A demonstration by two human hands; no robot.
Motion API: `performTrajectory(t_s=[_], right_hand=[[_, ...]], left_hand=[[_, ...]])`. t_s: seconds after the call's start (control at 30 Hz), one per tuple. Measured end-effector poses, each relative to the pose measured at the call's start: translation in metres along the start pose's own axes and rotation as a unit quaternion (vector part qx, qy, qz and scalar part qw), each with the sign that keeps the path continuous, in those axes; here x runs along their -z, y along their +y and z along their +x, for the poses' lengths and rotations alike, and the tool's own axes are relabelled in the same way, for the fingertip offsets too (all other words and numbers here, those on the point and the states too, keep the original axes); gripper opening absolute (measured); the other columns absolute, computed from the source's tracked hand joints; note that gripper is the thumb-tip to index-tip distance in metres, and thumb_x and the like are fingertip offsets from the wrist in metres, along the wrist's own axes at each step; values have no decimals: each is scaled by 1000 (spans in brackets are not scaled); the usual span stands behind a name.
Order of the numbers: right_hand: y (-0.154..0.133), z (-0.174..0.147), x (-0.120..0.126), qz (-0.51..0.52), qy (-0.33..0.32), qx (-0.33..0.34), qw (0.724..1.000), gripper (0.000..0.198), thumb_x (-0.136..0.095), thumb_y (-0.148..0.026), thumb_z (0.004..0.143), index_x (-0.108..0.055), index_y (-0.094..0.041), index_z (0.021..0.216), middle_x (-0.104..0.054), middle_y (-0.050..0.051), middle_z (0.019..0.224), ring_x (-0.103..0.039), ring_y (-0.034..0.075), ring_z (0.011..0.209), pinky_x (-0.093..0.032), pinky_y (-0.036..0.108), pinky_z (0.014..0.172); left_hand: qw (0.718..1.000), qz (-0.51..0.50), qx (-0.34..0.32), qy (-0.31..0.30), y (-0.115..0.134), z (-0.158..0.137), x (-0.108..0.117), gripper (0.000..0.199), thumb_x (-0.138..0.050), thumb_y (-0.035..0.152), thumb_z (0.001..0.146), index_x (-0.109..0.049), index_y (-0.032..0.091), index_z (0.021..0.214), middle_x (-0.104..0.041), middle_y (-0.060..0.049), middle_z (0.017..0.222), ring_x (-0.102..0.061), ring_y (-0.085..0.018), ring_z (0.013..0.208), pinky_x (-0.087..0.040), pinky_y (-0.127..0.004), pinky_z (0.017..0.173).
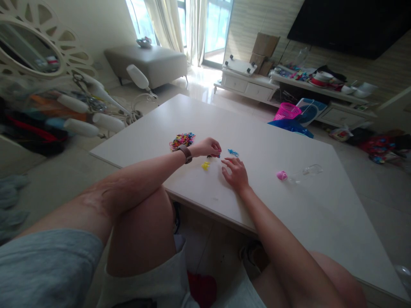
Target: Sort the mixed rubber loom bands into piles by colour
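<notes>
My left hand, wearing a dark-strapped watch, is pinched over the white table. A small blue rubber band shows at its fingertips, partly hidden. Beside that wrist lies a heaped pile of multicoloured rubber bands. A few yellow bands sit nearer me, and a dark bit shows just under the hand. My right hand rests near the table top, fingers spread and holding nothing. Beyond it is a small group of blue bands.
To the right on the table lie a pink cap-like piece and a clear plastic bottle. A white lamp stands off the left edge. Past the far edge are a pink basket and a low white cabinet.
</notes>
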State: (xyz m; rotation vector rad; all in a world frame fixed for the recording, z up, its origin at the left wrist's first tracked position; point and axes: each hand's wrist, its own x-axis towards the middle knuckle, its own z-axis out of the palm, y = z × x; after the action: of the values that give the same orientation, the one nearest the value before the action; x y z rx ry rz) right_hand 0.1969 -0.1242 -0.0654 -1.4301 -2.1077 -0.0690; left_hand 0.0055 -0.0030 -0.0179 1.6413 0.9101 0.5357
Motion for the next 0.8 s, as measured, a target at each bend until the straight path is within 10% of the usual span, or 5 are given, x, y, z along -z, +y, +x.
performTrajectory(t_s=[0.8], right_hand=[[1, 1, 0, -3, 1, -20, 1000, 40, -51, -31, 94, -62, -19, 130, -65, 10, 131, -56, 26, 120, -42, 40, 99]], left_hand=[[998, -62, -1, 5, 6, -4, -3, 31, -90, 26, 64, -70, 11, 83, -76, -10, 74, -73, -18, 72, -59, -29, 71]])
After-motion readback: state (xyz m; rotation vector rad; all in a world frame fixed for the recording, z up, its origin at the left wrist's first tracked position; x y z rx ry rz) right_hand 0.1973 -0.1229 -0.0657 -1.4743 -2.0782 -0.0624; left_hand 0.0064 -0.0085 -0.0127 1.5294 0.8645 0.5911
